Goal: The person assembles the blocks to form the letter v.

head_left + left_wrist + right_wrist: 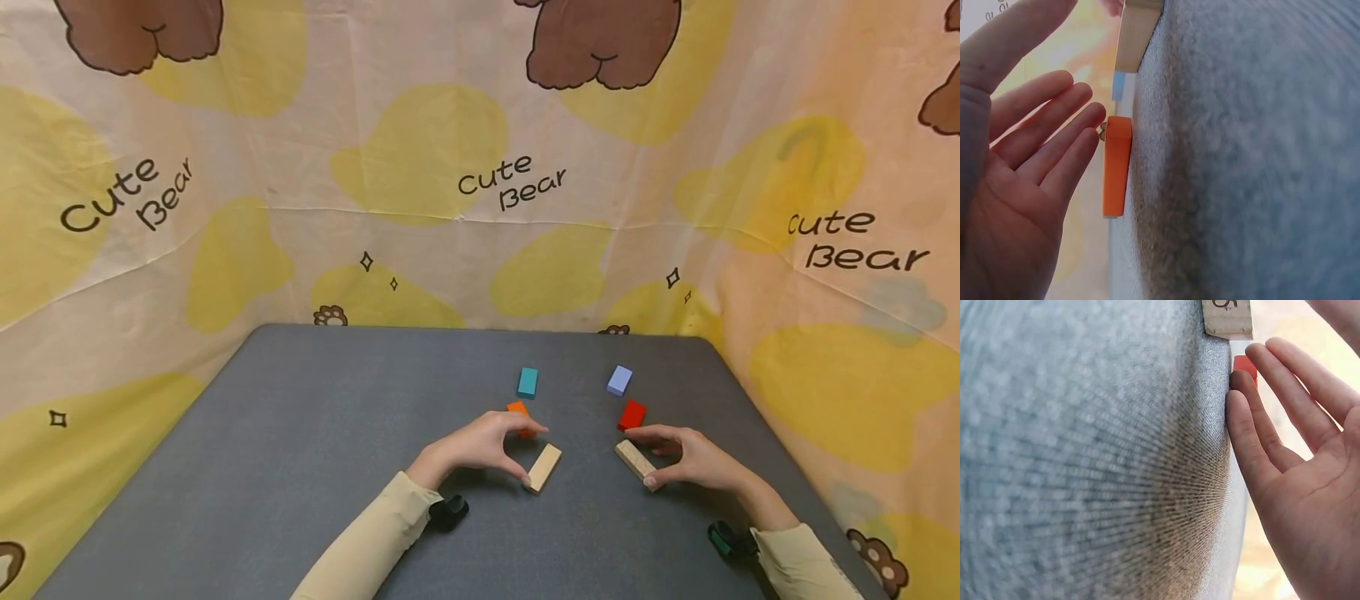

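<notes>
A plain wooden block (544, 468) lies flat on the dark table, the left hand's thumb tip right at its near end. My left hand (480, 450) has its fingers spread away from the thumb, fairly straight in the left wrist view, and overlaps an orange block (1117, 167). On the right, a second wooden block (636, 463), with dark marking on one face in the right wrist view, lies slanted. The thumb of my right hand (693, 460) is at its near end; the extended fingers reach past it, close to a red block (632, 415).
Farther back on the grey table (337, 433) lie a teal block (528, 382) and a light blue block (619, 380). A cloth (420, 250) printed with bears and lettering hangs around the table's back and sides. Each wrist wears a dark strapped device.
</notes>
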### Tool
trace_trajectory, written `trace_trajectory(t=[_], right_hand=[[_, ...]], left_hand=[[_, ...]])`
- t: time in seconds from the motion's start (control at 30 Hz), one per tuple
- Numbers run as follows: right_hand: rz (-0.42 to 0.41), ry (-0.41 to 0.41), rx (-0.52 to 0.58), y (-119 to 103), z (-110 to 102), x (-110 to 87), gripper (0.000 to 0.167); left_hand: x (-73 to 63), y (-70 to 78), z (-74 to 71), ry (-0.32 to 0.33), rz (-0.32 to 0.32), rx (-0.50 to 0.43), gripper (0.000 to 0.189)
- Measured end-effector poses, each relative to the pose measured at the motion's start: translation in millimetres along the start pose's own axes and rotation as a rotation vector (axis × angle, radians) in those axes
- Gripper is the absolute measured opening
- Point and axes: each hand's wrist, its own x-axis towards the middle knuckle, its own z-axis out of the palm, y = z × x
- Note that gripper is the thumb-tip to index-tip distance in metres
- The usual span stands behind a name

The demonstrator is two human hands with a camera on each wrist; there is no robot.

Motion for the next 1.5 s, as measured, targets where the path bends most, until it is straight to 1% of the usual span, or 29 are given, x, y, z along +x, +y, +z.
trace_trajectory(t=[0.13, 0.4, 0.57, 0.67, 0.97, 1.17, 1.5], right_hand=[[0.005, -0.031, 0.016, 2, -1, 1.4, 0.066], [0.066, -0.087, 0.019, 5, -5, 1.9, 0.067], [0.056, -0.128, 0.03, 5, -8, 2.5, 0.069], [0.055, -0.146, 0.039, 5, -9, 2.9, 0.07], [0.096, -0.172, 0.025, 4, -11, 2.0, 0.072], [0.081, -0.191, 0.011, 3, -12, 1.6, 0.074], [0.072, -0.207, 0.004, -1, -12, 1.2, 0.076]], left_hand=[[1.5, -0.1, 2.7, -0.006, -0.001, -0.014, 0.074], [4.3, 1.0, 6.2, -0.043, -0.014, -0.031, 0.075], [6.6, 1.2, 8.6, -0.066, -0.025, -0.056, 0.075], [7.5, 0.6, 10.0, -0.079, -0.026, -0.056, 0.075], [8.4, -1.4, 11.1, -0.103, -0.02, -0.019, 0.076], [8.3, -2.6, 11.6, -0.117, -0.033, 0.008, 0.076], [7.9, -1.8, 12.3, -0.121, -0.051, 0.011, 0.075]])
